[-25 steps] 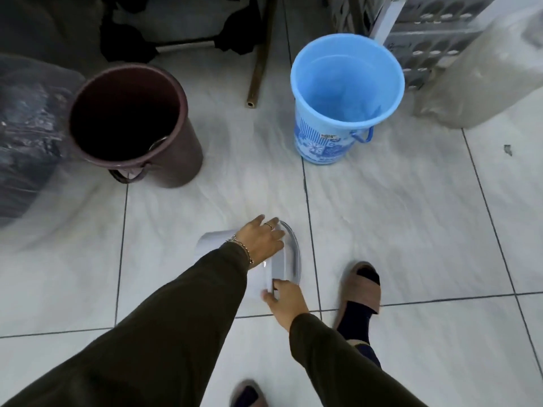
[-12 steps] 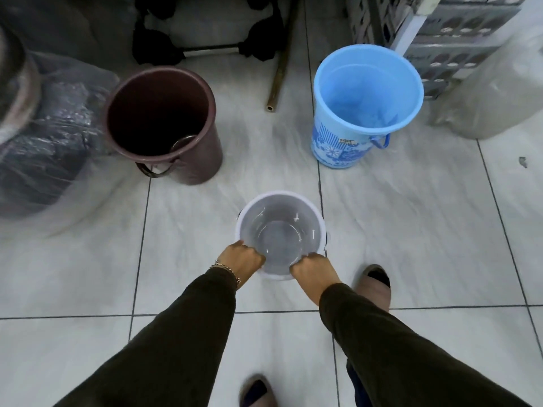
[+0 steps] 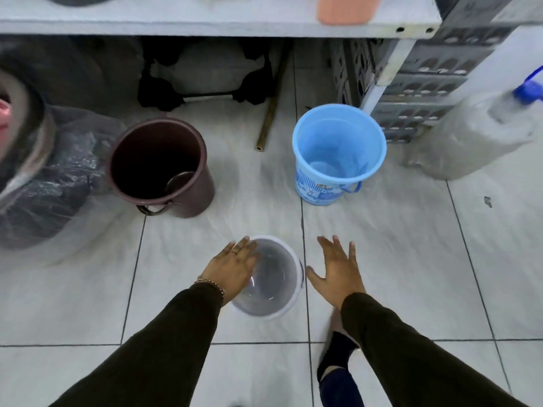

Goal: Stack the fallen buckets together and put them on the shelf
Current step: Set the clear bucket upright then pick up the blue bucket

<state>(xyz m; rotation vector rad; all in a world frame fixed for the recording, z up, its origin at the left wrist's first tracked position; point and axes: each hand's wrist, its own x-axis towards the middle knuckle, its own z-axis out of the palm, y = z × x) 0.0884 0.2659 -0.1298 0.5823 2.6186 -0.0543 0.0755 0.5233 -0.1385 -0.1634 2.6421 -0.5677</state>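
From the head camera, a small white bucket stands upright on the tiled floor. The left hand is over its left rim with fingers spread flat, holding nothing. The right hand is just beside the bucket, fingers spread too, not touching it. Farther away stand a brown bucket and a blue bucket, both upright and well apart. The shelf runs along the top.
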